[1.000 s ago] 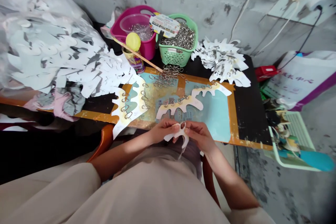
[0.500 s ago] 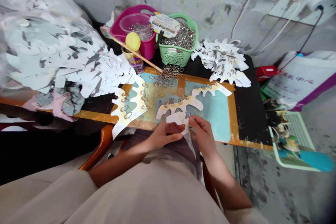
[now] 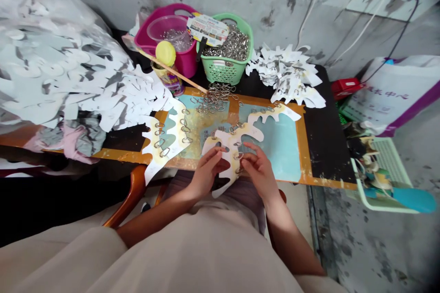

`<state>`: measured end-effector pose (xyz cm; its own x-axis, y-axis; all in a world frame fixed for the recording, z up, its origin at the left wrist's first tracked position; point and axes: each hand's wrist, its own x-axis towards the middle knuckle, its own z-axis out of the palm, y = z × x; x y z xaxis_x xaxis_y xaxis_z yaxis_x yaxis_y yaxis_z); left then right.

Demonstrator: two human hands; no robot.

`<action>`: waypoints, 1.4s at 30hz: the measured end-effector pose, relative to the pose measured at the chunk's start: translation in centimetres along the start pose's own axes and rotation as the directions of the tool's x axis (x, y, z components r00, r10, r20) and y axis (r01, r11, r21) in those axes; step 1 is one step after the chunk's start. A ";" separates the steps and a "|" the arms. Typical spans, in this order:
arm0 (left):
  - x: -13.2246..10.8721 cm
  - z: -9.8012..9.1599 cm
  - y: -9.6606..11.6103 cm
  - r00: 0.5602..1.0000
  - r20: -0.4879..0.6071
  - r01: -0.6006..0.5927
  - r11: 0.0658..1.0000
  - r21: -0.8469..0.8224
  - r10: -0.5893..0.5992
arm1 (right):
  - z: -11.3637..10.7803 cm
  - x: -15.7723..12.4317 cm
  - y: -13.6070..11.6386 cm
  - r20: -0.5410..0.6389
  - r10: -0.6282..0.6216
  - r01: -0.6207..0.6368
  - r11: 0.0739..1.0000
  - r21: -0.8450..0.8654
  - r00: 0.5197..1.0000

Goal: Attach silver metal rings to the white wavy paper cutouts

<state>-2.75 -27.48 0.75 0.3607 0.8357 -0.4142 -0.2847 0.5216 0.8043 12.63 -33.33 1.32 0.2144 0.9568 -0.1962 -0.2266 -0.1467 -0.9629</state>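
Note:
My left hand (image 3: pixel 206 171) and my right hand (image 3: pixel 257 170) hold a white scalloped card cutout (image 3: pixel 229 165) at the near edge of the table, fingers pinched on its edges. Small metal rings are clipped on the cutout near my right fingertips. Another cutout with rings (image 3: pixel 245 129) lies just beyond on the blue and orange board (image 3: pixel 282 146). A third ringed cutout (image 3: pixel 168 139) lies to the left. A loose pile of metal rings (image 3: pixel 215 98) sits at the board's far edge.
A green basket (image 3: pixel 225 71) full of rings and a pink basket (image 3: pixel 187 62) stand at the back by a yellow-capped bottle (image 3: pixel 167 66). White cutouts are heaped at left (image 3: pixel 68 73) and back right (image 3: pixel 288 78). A pale green tray (image 3: pixel 381 183) sits right.
Both hands lifted the cutout from my lap up and forward onto the table edge. The cutout now lies flatter and more spread out between my fingers.

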 end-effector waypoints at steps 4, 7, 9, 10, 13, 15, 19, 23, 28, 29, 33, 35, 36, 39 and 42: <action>0.1 -0.1 -0.5 0.998 -0.069 0.006 1.000 -0.031 -0.008 | 0.9 -0.2 -0.2 -0.013 -0.036 0.036 0.999 0.016 0.999; 0.2 -0.3 -0.6 0.999 -0.037 -0.034 0.999 0.022 0.035 | 1.5 -0.2 0.2 -0.031 -0.062 0.062 0.998 -0.012 0.998; 0.3 -0.3 -0.5 0.997 0.000 -0.076 0.995 0.063 0.076 | 1.7 -0.2 0.7 -0.066 -0.087 0.083 0.995 -0.054 0.994; 0.3 -0.4 -0.5 0.995 0.009 -0.096 0.992 0.077 0.096 | 1.8 -0.2 1.0 -0.089 -0.100 0.093 0.993 -0.078 0.991; 0.5 -0.4 -0.4 0.990 -0.004 -0.137 0.985 0.106 0.138 | 1.9 -0.2 1.7 -0.167 -0.128 0.105 0.985 -0.139 0.978; 0.5 -0.4 -0.4 0.988 -0.037 -0.147 0.982 0.120 0.152 | 2.1 -0.2 1.9 -0.207 -0.125 0.094 0.983 -0.156 0.970; 0.6 -0.3 -0.4 0.979 -0.097 -0.166 0.975 0.147 0.181 | 2.5 -0.2 2.2 -0.254 -0.102 0.071 0.989 -0.126 0.962; 0.7 -0.4 -0.4 0.973 -0.102 -0.188 0.968 0.165 0.206 | 2.8 -0.2 2.5 -0.239 -0.115 0.081 0.986 -0.147 0.964; 0.7 -0.5 -0.5 0.972 -0.115 -0.180 0.963 0.200 0.206 | 3.1 -0.2 2.8 -0.226 -0.126 0.074 0.971 -0.225 0.966; 0.7 -0.5 -0.6 0.974 -0.119 -0.166 0.966 0.199 0.192 | 3.2 -0.3 2.9 -0.237 -0.130 0.069 0.966 -0.249 0.963; 0.7 -0.4 -0.8 0.975 -0.156 -0.127 0.970 0.207 0.161 | 3.6 -0.4 2.9 -0.281 -0.141 0.046 0.946 -0.321 0.949; 0.7 -0.3 -1.1 0.973 -0.167 -0.122 0.970 0.208 0.158 | 3.7 -0.5 2.9 -0.296 -0.143 0.037 0.941 -0.338 0.945; 0.7 -0.3 -1.2 0.974 -0.165 -0.117 0.971 0.210 0.153 | 3.7 -0.5 2.9 -0.303 -0.141 0.033 0.941 -0.336 0.943; 0.5 -0.2 -1.5 0.983 -0.131 -0.096 0.970 0.223 0.127 | 3.7 -0.7 2.5 -0.325 -0.132 0.025 0.950 -0.312 0.937; 0.0 0.1 -1.6 0.990 -0.081 -0.096 0.972 0.216 0.116 | 3.1 -1.0 1.3 -0.333 -0.129 0.031 0.958 -0.284 0.934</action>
<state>-2.18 -28.34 -0.51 0.2518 0.9016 -0.3518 -0.1193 0.3897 0.9132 9.15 -33.66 0.80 0.5460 0.8289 -0.1213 0.0594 -0.1827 -0.9814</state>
